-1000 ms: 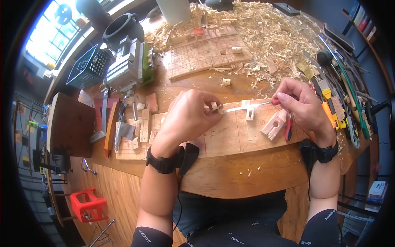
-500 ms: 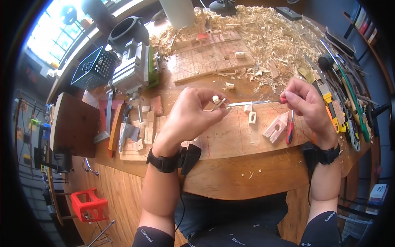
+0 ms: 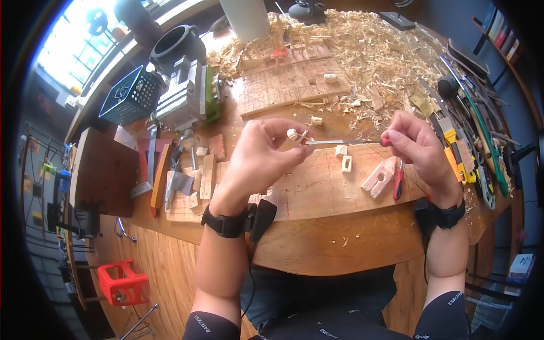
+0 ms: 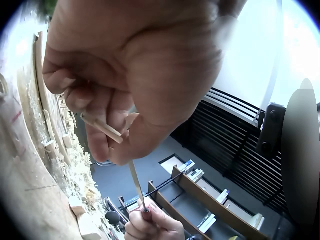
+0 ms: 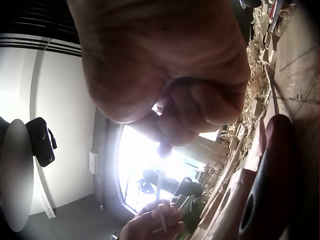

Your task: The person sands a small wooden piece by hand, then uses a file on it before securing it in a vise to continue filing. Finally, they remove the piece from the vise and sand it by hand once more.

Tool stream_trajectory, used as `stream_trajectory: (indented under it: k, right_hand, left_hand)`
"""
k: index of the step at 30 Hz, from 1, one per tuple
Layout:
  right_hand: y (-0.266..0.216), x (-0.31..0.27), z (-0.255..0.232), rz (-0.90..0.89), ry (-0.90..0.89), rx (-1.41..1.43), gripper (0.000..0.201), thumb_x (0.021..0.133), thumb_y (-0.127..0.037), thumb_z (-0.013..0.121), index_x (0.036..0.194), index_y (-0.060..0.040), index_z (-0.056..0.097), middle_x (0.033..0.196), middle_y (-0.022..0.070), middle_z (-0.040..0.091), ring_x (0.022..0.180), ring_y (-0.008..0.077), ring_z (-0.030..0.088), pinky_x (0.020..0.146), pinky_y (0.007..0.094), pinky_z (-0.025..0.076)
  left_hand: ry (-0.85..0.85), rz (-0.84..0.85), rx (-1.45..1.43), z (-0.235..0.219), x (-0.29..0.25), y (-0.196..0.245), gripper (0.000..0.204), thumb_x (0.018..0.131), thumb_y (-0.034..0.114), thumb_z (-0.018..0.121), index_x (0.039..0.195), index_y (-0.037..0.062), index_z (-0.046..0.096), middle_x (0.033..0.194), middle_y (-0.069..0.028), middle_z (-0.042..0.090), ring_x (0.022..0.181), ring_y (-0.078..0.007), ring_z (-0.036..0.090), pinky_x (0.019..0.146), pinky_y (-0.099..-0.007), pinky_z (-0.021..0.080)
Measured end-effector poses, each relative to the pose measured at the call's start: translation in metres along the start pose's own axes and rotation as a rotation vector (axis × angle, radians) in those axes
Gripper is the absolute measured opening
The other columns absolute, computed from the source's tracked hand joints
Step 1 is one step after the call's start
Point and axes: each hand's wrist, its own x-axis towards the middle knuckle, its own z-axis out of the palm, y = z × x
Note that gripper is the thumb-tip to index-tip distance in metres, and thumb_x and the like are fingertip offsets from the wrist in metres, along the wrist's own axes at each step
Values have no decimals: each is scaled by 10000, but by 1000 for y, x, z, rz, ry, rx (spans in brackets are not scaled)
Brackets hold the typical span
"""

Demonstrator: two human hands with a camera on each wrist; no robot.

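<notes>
My left hand point(image 3: 258, 156) pinches a small pale wooden piece point(image 3: 292, 134) between thumb and fingers; it has a rounded end and a thin crosspiece. In my right hand point(image 3: 416, 144) is the red handle point(image 3: 386, 138) of a thin tool. Its flat metal blade point(image 3: 345, 141) runs across to the left hand, its tip right at the wooden piece. The left wrist view shows the blade point(image 4: 136, 182) reaching up to the left fingertips, beside the piece's thin sticks point(image 4: 102, 127). Both hands are raised above a marked wooden board point(image 3: 317, 192).
On the board lie two small wooden blocks point(image 3: 346, 164), a pointed wooden piece with a hole point(image 3: 378, 177) and a red-and-black handled tool point(image 3: 399, 182). A metal vise point(image 3: 181, 93) stands left, shavings point(image 3: 374, 56) cover the back, and several hand tools point(image 3: 470, 113) line the right.
The left fingers have turned the wooden piece, so more of its rounded end shows above them. The blade has rolled from its bright face to a narrower, darker look. The head view has shifted slightly.
</notes>
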Motion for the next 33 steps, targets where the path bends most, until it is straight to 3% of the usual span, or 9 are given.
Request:
stream_trajectory:
  k: [3,5,8,12,15,17,20,29,33]
  right_hand:
    - [-2,-2,-2,-26,63,-18,147,1047,-186,602,951,-74,598,926,-12,660,716,4,466,644,180,385]
    - [-3,-1,-1,-11,35,-32,150,1047,-188,605,951,-73,597,933,-9,661,745,8,490,664,184,399]
    - [0,-1,1,-4,1,-25,160,1048,-198,614,951,-72,596,934,-8,657,802,17,526,707,190,418]
    - [0,-1,-2,-63,66,-62,154,1043,-189,624,950,-69,598,908,-15,643,820,33,536,746,204,428]
    - [-3,-2,4,-90,59,-176,129,1027,-149,643,948,-56,602,918,-7,657,857,34,563,790,217,443]
    - [-2,-3,0,-104,78,-152,128,1026,-146,642,946,-54,603,918,-5,660,861,35,566,795,220,447]
    - [-4,-2,2,-112,91,-148,123,1023,-140,641,943,-53,606,906,-4,663,870,36,573,805,229,458]
    - [-5,-3,-1,-92,82,-104,126,1030,-150,638,954,-61,591,908,-21,645,844,25,541,780,206,433]
    - [-2,-2,3,-87,66,-87,125,1033,-157,639,963,-66,590,911,-24,640,839,22,532,771,202,425]
  left_hand:
    - [3,-47,15,-1,0,2,204,869,-36,770,1071,-37,734,950,11,715,784,-1,587,666,-169,485]
    - [10,72,-46,0,1,-5,202,870,-34,769,1069,-41,732,956,2,719,791,-7,597,681,-170,494]
    - [3,-11,-27,-1,0,-2,203,872,-32,765,1072,-44,731,965,-9,721,806,-9,604,695,-172,501]
    - [-11,57,-74,-2,-1,1,206,875,-39,758,1080,-45,730,965,-10,721,809,-11,607,700,-175,506]
    - [-20,-99,-93,-2,-4,9,210,878,-45,754,1086,-47,729,969,-10,719,818,-13,610,712,-179,514]
    - [0,103,-218,2,-1,0,209,880,-39,759,1087,-45,731,956,-1,715,803,-7,602,689,-175,500]
    - [11,22,-143,-1,-3,6,214,881,-32,764,1093,-44,731,976,-10,726,829,-10,614,708,-174,505]
    - [32,96,-209,0,-1,1,242,878,-24,774,1116,-45,734,955,7,728,804,-7,614,664,-166,481]
    - [21,32,-184,-3,-3,8,236,873,-22,781,1103,-43,734,953,-4,736,809,-11,626,667,-165,485]
